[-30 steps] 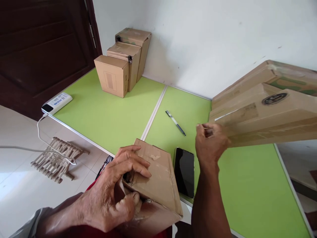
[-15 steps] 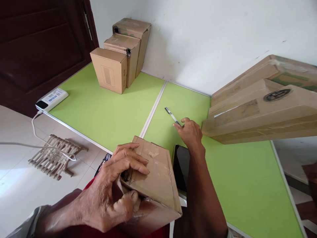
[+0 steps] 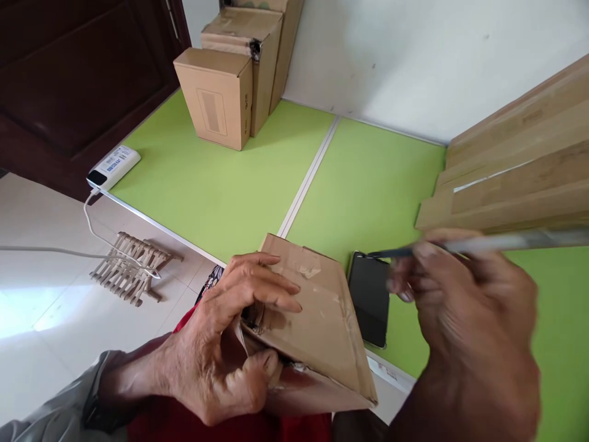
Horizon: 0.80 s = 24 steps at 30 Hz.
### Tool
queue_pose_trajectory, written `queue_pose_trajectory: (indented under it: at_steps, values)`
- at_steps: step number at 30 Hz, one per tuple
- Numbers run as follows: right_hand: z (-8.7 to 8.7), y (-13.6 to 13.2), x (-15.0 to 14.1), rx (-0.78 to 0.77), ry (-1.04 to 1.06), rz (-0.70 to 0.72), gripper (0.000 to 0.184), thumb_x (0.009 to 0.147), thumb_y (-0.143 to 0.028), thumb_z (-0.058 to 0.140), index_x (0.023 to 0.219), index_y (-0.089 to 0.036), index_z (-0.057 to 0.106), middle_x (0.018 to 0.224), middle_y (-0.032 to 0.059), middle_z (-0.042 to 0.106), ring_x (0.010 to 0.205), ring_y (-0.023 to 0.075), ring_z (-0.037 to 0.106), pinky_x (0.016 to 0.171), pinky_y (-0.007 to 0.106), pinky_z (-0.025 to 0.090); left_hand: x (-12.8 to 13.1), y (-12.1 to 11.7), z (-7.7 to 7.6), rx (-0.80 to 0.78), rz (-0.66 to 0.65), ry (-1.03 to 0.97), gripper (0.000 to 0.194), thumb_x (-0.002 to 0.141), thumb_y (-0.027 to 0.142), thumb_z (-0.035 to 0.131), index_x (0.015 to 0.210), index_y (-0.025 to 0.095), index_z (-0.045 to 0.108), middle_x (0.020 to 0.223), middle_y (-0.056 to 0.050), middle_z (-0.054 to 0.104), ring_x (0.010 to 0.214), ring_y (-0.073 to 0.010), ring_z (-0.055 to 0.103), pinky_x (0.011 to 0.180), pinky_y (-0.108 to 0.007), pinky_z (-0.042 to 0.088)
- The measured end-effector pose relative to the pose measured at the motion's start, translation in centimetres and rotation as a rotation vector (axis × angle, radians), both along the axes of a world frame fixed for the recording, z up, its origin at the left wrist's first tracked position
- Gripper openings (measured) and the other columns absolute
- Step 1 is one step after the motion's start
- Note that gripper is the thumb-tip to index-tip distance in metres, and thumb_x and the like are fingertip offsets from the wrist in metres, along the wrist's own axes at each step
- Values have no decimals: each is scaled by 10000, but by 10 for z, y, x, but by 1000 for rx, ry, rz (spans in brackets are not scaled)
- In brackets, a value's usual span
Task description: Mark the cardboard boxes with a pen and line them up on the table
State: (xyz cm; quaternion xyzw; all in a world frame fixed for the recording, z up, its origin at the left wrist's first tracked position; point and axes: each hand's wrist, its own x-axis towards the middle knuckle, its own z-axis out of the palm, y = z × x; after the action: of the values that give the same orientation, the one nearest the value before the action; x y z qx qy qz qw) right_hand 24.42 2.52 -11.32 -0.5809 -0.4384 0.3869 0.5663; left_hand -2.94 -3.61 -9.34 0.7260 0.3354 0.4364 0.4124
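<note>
My left hand [image 3: 225,344] grips the near end of a worn cardboard box [image 3: 317,325] with old tape on it, fingers on top and thumb underneath. The box rests at the table's near edge, over my lap. My right hand [image 3: 464,325] is closed on a pen [image 3: 460,247], held level with its dark tip pointing left, just right of the box and above a black phone [image 3: 369,298]. The hand is blurred by motion.
The green table [image 3: 221,196] has a pale seam down its middle. Three cardboard boxes [image 3: 230,80] stand at the far left corner by the wall. Large flat cartons [image 3: 519,166] lie at the right. A white power bank [image 3: 113,167] with a cable sits on the left edge. A wooden rack [image 3: 131,270] lies on the floor.
My right hand reached to the pen on the table, picked it up and brought it back near the box. The left hand kept its grip. The camera tilted down.
</note>
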Motion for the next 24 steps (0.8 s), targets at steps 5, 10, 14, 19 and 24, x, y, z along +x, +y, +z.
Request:
queue_pose_trajectory:
  at_steps: [5, 10, 14, 19, 24]
  values:
    - [26, -38, -38, 325, 186, -174, 131, 840, -172, 710, 881, -272, 784, 805, -16, 680, 596, 206, 658, 515, 379, 518, 11, -4, -3, -78, 57, -56, 707, 674, 144, 698, 1366, 209, 570, 1479, -163, 563, 1407, -357, 549, 1117, -489, 520]
    - [26, -43, -42, 40, -92, 29, 198, 1023, -424, 701, 1153, -342, 825, 1114, 0, 810, 1096, 265, 766, 1050, 443, 552, 26, 4, 1, 69, -110, -96, 741, 661, 148, 715, 1379, 188, 536, 1469, -191, 567, 1414, -382, 576, 1161, -513, 525]
    - [24, -53, -25, -194, -259, 211, 330, 1017, -626, 678, 1146, -363, 828, 1258, 5, 814, 1181, 272, 750, 1024, 370, 540, 27, 2, 1, 92, -133, -86, 765, 735, 225, 752, 1461, 212, 511, 1458, -183, 610, 1468, -403, 540, 1236, -564, 478]
    - [25, -62, -23, -196, -275, 159, 418, 1010, -695, 652, 1213, -357, 793, 1195, 26, 832, 1124, 260, 771, 960, 347, 556, 16, -22, 3, -157, 62, 46, 655, 890, 319, 812, 1480, 263, 533, 1449, -118, 630, 1385, -317, 602, 1152, -434, 530]
    - [31, -50, -41, -69, -249, 126, 475, 1040, -712, 596, 1271, -327, 752, 1247, 66, 812, 1151, 284, 764, 1006, 407, 542, 18, -32, 12, -160, 209, 68, 294, 1114, 297, 590, 1402, 298, 648, 1340, -44, 714, 1230, -192, 682, 1033, -286, 530]
